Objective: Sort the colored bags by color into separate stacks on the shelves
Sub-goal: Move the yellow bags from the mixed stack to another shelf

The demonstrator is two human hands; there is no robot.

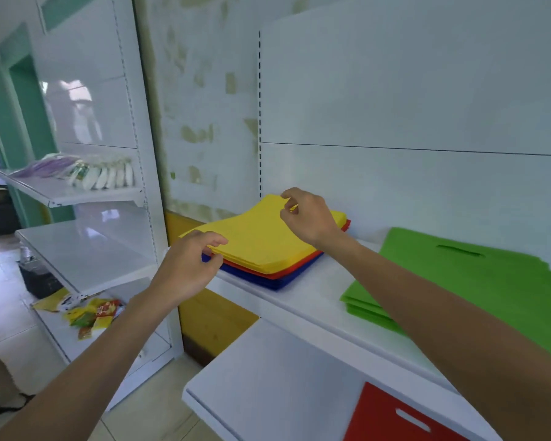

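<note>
The yellow bag (pixel 261 237) tops a mixed pile (pixel 272 281) over red and blue ones on the upper shelf (pixel 315 294), left of the green stack (pixel 458 275); it looks light, thin and floppy, best lifted by opposite edges. The right hand (pixel 309 214) pinches its far edge; the left hand (pixel 188 265) curls at the near corner, its grip unclear.

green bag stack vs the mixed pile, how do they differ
The green stack is one colour; the mixed pile layers yellow over red over blue. The left hand and right hand pinch the mixed pile; neither touches the green stack. Both lie on one white shelf.
</note>
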